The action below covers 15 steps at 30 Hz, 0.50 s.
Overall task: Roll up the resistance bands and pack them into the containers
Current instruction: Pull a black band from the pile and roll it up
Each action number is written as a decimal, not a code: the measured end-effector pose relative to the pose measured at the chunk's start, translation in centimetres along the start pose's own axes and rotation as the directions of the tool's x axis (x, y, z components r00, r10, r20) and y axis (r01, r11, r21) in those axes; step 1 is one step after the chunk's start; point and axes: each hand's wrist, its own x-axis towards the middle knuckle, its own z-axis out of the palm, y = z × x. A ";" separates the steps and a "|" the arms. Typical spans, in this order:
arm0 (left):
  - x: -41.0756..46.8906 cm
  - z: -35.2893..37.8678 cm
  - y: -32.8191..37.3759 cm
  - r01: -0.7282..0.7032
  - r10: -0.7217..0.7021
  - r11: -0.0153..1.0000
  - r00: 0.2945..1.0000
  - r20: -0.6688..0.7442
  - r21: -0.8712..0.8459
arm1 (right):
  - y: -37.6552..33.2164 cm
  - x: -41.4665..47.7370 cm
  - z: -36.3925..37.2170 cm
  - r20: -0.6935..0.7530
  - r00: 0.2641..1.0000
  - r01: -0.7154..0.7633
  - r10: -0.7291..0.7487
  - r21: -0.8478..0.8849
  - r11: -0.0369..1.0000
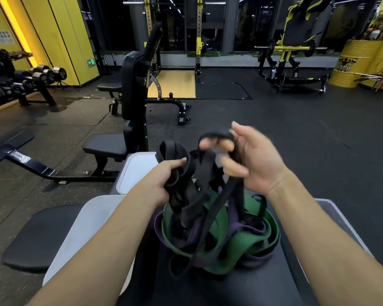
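A tangle of resistance bands lies on the black bench pad (241,290) in front of me: a wide green band (237,244), a purple band (250,230) and black ones. My left hand (161,184) grips a bunch of wide black band (186,195) lifted above the pile. My right hand (252,160) is raised beside it, fingers curled, with a narrow black band (217,135) looped over the fingers and hanging down into the pile. Two white container pieces lie left of the pile, one far (137,171) and one near (82,235).
A black adjustable bench (128,102) stands ahead on the left, with a flat bench pad (38,237) nearer. A dumbbell rack (31,80) lines the left wall. A squat rack (175,40), a yellow machine (294,51) and a yellow drum (354,62) stand farther back on dark rubber floor.
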 end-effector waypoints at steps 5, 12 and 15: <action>-0.4 0.2 0.3 -0.049 0.049 0.999 0.999 0.008 0.020 | 4.0 0.8 -1.3 -0.351 0.892 -0.439 0.286 -0.518 0.734; -0.1 0.0 -1.2 -0.044 0.044 0.994 0.999 0.002 0.102 | -0.3 1.0 0.3 -0.276 0.960 -0.032 -0.046 -0.275 0.961; 0.0 -0.4 -1.6 0.000 0.004 0.996 0.999 -0.046 0.085 | -2.4 0.5 1.2 -0.068 0.985 0.152 -0.161 -0.118 0.981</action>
